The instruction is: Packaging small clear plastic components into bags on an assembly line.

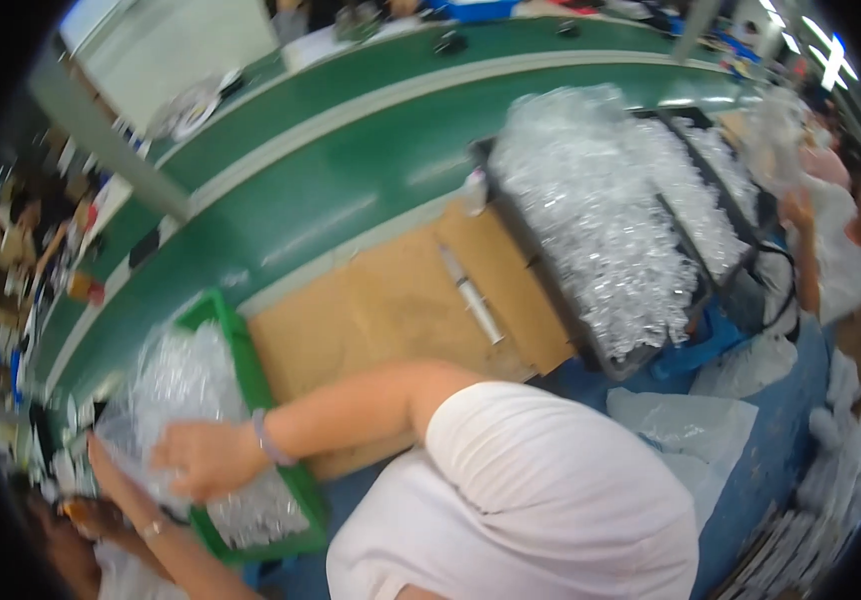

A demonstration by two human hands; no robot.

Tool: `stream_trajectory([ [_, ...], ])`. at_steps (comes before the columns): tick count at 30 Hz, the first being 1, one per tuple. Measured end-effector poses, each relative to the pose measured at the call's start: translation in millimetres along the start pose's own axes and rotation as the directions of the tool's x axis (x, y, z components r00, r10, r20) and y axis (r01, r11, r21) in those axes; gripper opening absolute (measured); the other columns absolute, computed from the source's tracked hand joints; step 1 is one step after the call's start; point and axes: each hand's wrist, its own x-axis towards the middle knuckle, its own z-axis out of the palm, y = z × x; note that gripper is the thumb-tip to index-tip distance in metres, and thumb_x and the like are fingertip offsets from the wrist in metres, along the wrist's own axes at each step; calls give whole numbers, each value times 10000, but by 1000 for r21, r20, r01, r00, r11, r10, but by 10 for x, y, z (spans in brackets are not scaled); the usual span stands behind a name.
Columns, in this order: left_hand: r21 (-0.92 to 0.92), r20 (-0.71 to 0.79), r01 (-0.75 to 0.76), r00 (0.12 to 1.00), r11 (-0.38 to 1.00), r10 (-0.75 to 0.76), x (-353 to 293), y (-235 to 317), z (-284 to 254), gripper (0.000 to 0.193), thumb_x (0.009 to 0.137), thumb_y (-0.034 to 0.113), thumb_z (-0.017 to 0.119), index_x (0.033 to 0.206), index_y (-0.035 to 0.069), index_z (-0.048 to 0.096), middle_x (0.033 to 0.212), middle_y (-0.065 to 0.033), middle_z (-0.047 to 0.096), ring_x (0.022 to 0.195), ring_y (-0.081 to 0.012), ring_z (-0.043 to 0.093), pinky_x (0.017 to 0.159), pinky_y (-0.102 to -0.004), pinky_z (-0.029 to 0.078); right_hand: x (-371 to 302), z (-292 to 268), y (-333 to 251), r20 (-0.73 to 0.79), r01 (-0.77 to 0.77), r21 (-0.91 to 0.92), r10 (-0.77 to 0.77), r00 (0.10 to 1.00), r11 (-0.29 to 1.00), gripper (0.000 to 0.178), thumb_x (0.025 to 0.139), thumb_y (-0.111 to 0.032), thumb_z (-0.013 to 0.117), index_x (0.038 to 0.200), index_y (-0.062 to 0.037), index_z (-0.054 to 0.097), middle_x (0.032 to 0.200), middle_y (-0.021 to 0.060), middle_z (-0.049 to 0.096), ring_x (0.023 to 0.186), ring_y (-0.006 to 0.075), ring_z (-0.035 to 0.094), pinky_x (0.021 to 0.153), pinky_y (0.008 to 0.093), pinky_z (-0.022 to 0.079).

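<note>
A green crate stands at my lower left, with small clear plastic pieces inside. A crumpled clear plastic bag fills its far part and spills over the left side. My left hand, seen edge-on, is closed on the bag's left edge; its thumb is hidden. Over the crate, my right hand, with a pale band at the wrist, has its fingers bent down onto the bag's film. Blur and the film hide its fingertips.
Brown cardboard bears a syringe-like tool. A black divided bin heaped with clear plastic pieces stands to its right. Beyond runs a green bench. A co-worker's hand is by a clear bag at far right; another person's hand is at lower left.
</note>
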Motion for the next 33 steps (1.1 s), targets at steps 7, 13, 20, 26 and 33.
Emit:
stream_trajectory([
  [7,208,69,-295,955,933,287,-971,-1,-198,395,906,268,398,1176,-18,432,1118,-83,484,1049,-167,436,914,-277,310,346,389,-20,-180,-540,300,603,777,786,40,637,-73,555,650,-43,577,755,66,592,780,268,529,718,389,386],
  [13,738,266,-442,885,511,382,-1114,214,85,256,838,122,463,1060,-5,468,1037,-124,523,960,-204,524,759,-305,413,525,477,-144,-186,-386,409,490,852,827,66,611,-66,552,652,-37,595,780,56,600,769,262,520,714,385,395],
  [20,675,228,-603,719,425,657,-988,670,262,96,824,54,463,850,-6,533,781,-63,495,732,-158,488,659,-256,390,449,204,-351,-125,-312,124,326,937,942,328,637,-75,560,964,-79,541,1058,132,501,957,310,461,838,403,370],
  [26,455,-153,-411,838,790,524,-932,514,135,111,822,19,455,865,-36,542,827,-32,526,718,-100,450,650,-236,374,-174,-273,-312,-10,-226,70,227,974,972,402,658,-47,547,1054,-84,484,1114,121,447,985,314,436,877,419,344],
  [33,668,-50,-274,911,692,409,-919,391,28,255,827,16,374,1011,-51,538,854,-75,578,755,-124,535,668,-237,441,-691,-462,1,1,-509,-59,510,860,859,386,687,-1,511,1064,-44,442,1019,140,475,965,332,444,864,412,350],
])
